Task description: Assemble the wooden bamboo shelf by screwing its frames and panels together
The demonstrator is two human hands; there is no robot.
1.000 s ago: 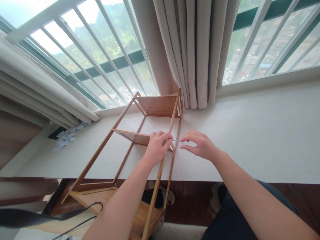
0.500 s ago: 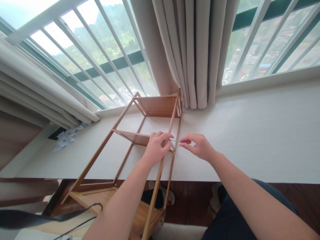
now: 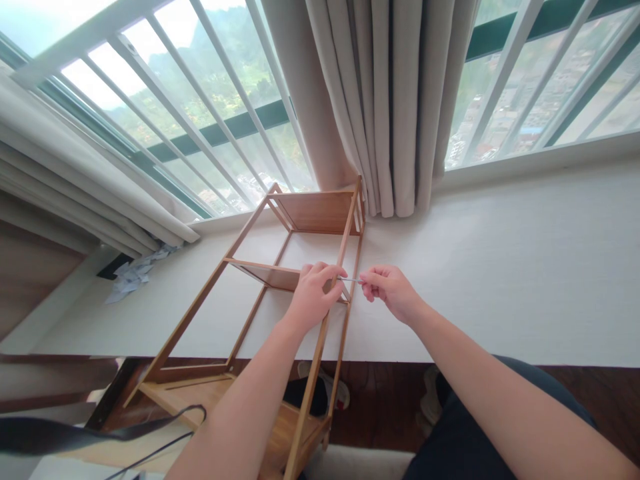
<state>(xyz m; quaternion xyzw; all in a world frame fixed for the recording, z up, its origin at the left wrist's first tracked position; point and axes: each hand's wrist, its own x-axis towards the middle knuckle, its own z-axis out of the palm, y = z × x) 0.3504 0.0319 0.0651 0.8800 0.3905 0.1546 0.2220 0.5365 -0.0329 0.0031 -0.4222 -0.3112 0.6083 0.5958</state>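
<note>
A wooden shelf rack (image 3: pixel 287 280) with several shelves lies on its side across the white ledge, its near end past the edge. My left hand (image 3: pixel 316 290) grips its upper rail at the middle shelf, thumb and fingers bent around the wood. A thin silver rod, seemingly a hex key (image 3: pixel 353 280), runs from that rail out to the right. My right hand (image 3: pixel 387 288) pinches its outer end between thumb and index finger, the other fingers curled. The rod's inner tip is hidden by the rail and my left fingers.
The white ledge (image 3: pixel 500 267) runs below barred windows and beige curtains (image 3: pixel 385 120). Crumpled paper pieces (image 3: pixel 133 273) lie at the left. A dark strap with a cord (image 3: pixel 165 421) hangs at lower left. Shoes stand on the dark floor below.
My right hand has turned at the wrist, its fingers rolling and closing around the hex key's outer end. My left hand and the rack stay in place.
</note>
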